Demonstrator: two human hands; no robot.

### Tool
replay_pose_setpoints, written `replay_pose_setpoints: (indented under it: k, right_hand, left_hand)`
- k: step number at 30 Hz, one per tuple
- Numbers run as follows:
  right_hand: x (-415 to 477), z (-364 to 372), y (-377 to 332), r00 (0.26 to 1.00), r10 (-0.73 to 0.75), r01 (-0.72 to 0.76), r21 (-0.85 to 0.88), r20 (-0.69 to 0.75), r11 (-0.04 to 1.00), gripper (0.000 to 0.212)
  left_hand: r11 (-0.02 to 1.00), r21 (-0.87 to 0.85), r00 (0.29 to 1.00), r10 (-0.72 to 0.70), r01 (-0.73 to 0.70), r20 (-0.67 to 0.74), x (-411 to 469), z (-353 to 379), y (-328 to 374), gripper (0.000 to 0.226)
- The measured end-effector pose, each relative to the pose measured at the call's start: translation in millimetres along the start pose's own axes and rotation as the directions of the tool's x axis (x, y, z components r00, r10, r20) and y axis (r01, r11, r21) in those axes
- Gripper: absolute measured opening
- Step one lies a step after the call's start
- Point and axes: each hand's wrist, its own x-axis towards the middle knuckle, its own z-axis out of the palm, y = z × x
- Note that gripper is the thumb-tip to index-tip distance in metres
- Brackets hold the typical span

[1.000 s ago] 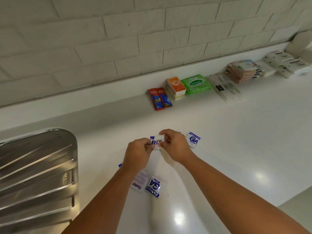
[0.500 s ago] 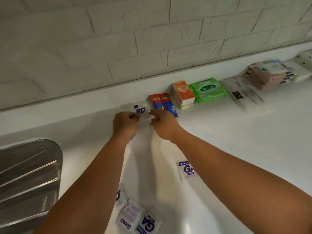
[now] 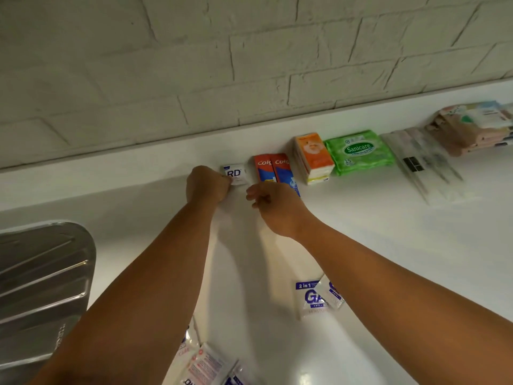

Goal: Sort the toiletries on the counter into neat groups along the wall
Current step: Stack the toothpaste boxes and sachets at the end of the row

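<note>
My left hand (image 3: 206,184) pinches a small white and blue sachet (image 3: 236,173) against the counter at the wall, just left of two red toothpaste boxes (image 3: 273,169). My right hand (image 3: 273,207) hovers just right of the sachet with fingers curled and nothing in it, partly covering the toothpaste boxes' near ends. Two more sachets (image 3: 316,298) lie on the counter under my right forearm. Several others (image 3: 206,365) lie at the bottom edge under my left arm.
Along the wall to the right sit an orange tissue pack (image 3: 313,157), a green wipes pack (image 3: 359,151), clear-wrapped items (image 3: 424,168) and a stack of packets (image 3: 469,129). A steel sink drainboard (image 3: 41,290) is at the left. The white counter (image 3: 402,259) stretches right.
Both hands carried the sachet from mid-counter to the wall beside the toothpaste boxes. My right hand has let go and pulled back slightly; the left still holds it.
</note>
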Motion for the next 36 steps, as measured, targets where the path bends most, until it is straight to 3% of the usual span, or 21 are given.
replay_pose_setpoints:
  k: [7,13,17,21,25,30,36]
  right_hand:
    - [-12.6,-19.2,8.0,0.998,0.014,-0.015,0.02,0.057,1.0,0.042]
    - [-41.8,-47.8,18.0,0.998,-0.018,0.025,-0.111,0.062,0.994,0.028]
    - [-68.6,-65.2,22.5,0.986,0.014,0.014,-0.169,0.165,0.986,0.021]
    - [-94.7,-83.3,24.6,0.946,0.044,0.086,-0.379,0.322,0.922,0.039]
    - [-120.1,-89.6,36.0,0.926,0.111,0.107,-0.533,0.361,0.84,0.061]
    - [-144.0,-90.8,45.6,0.932,0.115,0.116,-0.583,0.344,0.804,0.069]
    - [-158.3,-90.6,49.9,0.944,0.132,0.075,-0.586,0.302,0.807,0.057]
  left_hand:
    - [1.0,0.004,0.999,-0.023,0.023,-0.039,-2.8,2.1,-1.4,0.049]
    - [0.994,-0.045,0.991,0.092,-0.096,-0.094,-49.2,-7.3,-3.1,0.043]
    - [0.978,-0.051,0.979,0.203,-0.204,-0.023,-105.0,-4.2,-7.9,0.031]
    - [0.945,-0.17,0.934,0.307,-0.278,0.182,-161.3,7.8,-20.3,0.017]
    - [0.871,-0.046,0.823,0.479,-0.49,0.303,-200.9,18.0,-33.4,0.035]
    - [0.834,0.022,0.782,0.507,-0.551,0.362,-234.8,22.0,-40.1,0.074]
    - [0.781,0.122,0.762,0.543,-0.612,0.352,-246.3,23.3,-37.7,0.062]
